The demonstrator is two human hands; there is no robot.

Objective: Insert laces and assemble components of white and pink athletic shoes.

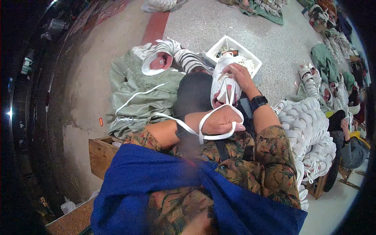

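Observation:
A white sneaker with pink-red details (219, 80) rests over my dark-clad knee, its opening facing me. My right hand (239, 76), with a black watch on its wrist, holds the sneaker near its far end, fingers bent over the upper. Closer to me, my left hand (222, 120) is closed on a white shoelace (201, 129). The lace loops around this hand, runs up to the sneaker's eyelets, and trails off to the left. My left palm and some fingertips are hidden.
A white bin (256, 64) with laces stands beyond the sneaker. Left of it, a row of white shoes (156, 62) lies by a green sack (137, 103). Stacked white shoes (305, 125) are at my right, near another person (350, 147). A wooden box (100, 156) sits left.

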